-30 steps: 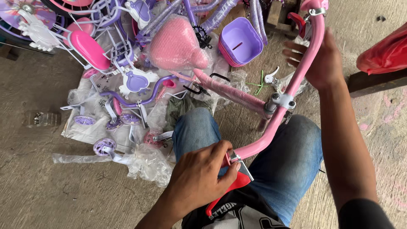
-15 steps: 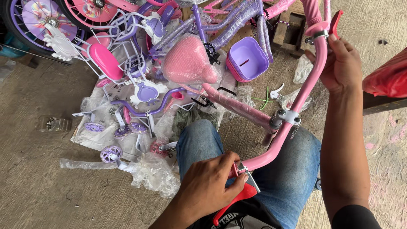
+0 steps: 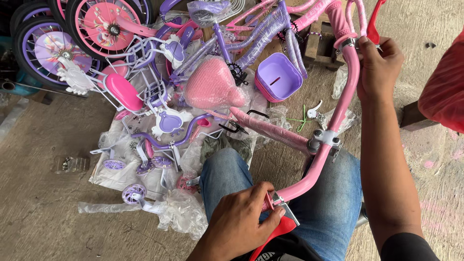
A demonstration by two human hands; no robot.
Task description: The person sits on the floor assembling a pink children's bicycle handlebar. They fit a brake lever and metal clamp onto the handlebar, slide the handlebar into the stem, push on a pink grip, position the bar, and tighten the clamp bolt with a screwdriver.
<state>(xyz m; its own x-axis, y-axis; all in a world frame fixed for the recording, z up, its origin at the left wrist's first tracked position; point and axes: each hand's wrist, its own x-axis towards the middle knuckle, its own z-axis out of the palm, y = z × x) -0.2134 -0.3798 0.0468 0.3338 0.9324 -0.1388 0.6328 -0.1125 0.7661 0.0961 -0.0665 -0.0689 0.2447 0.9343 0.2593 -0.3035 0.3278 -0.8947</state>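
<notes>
Soft, even daylight lit the scene, brightest at the far right. Shadows were faint. Plastic wrapping showed mild glare. Focus was sharp at centre; the edges bowed slightly and softened.

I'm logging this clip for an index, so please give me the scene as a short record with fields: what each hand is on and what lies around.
left hand: left hand grips the near end of the pink handlebar, beside a red brake lever
right hand: right hand holds the far end of the bar, at another red lever
seat: pink saddle in clear wrap
basket: purple basket
wheels: pink and purple wheels, upper left
small parts: training wheels on plastic bags
floor: bare concrete
</notes>
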